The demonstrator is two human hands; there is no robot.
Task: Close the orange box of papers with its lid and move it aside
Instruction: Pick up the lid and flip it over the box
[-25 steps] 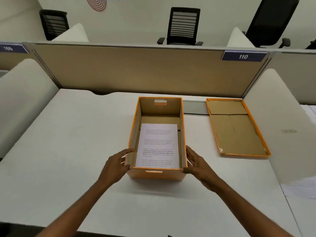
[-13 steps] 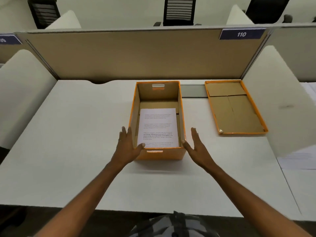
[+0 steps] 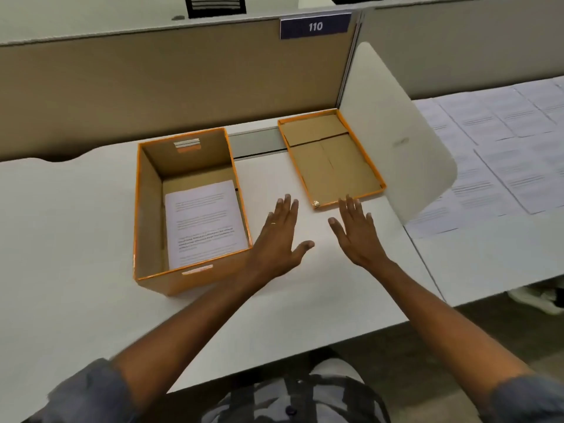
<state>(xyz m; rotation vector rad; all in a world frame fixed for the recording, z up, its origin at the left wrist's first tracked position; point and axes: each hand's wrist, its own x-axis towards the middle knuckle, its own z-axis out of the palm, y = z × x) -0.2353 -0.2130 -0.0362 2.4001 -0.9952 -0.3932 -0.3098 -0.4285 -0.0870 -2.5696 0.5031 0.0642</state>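
While both the left hand (image 3: 276, 239) and right hand (image 3: 357, 235) hover spread and empty, the partition sign (image 3: 315, 25) reads "110"; text on the papers (image 3: 206, 222) is illegible.

Open orange box (image 3: 152, 239) holds papers (image 3: 206, 221); its lid (image 3: 332, 166) lies upturned well right.

Two bare forearms, sleeves pushed up near the elbows. Left sleeve (image 3: 88, 392): grey-blue cloth, bunched, slightly blurred at the near left corner. Right sleeve (image 3: 528, 398): same grey-blue cloth, cuff edge crossing the arm at the near right corner. Left hand (image 3: 276, 242) carries a thin gold-coloured ring (image 3: 273, 223) on one finger. Right hand (image 3: 357, 236) bare, no ring visible. At the near edge, a garment (image 3: 290, 401) in a dark-and-pale grey patchy pattern, one small dark button on it.
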